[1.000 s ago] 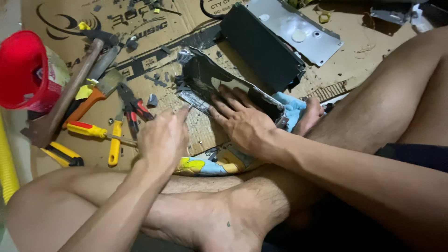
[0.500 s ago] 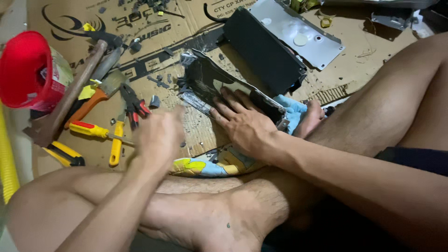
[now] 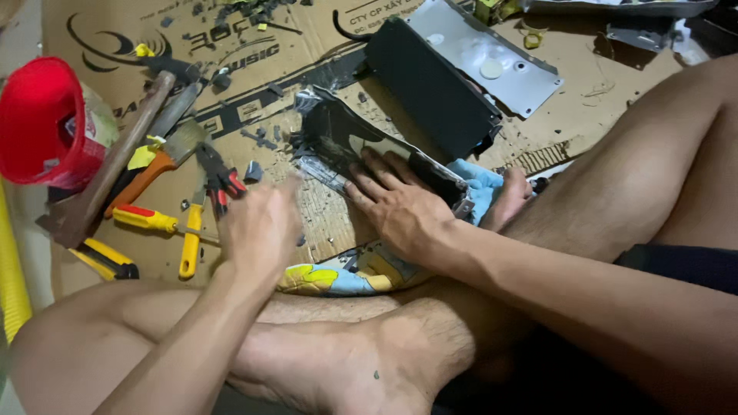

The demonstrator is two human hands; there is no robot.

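Right hand (image 3: 400, 206) stays pressing the black casing (image 3: 361, 146); left hand (image 3: 257, 227), blurred, seemingly shifted

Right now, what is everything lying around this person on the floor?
Cardboard sheet: one, brown, under everything.
Black device casing: one, broken open, centre.
Black panel: one, behind the casing.
Grey metal plate: one, top, beside the panel.
Hammer: one, wooden handle, left.
Pliers: one, red and black grips, left of centre.
Yellow-handled tools: several, lower left.
Red container: one, far left.
Patterned cloth: one, yellow and blue, under the casing.
Left hand: blurred, near the pliers.
Right hand: flat on the casing.
Legs: two, crossed, foreground.
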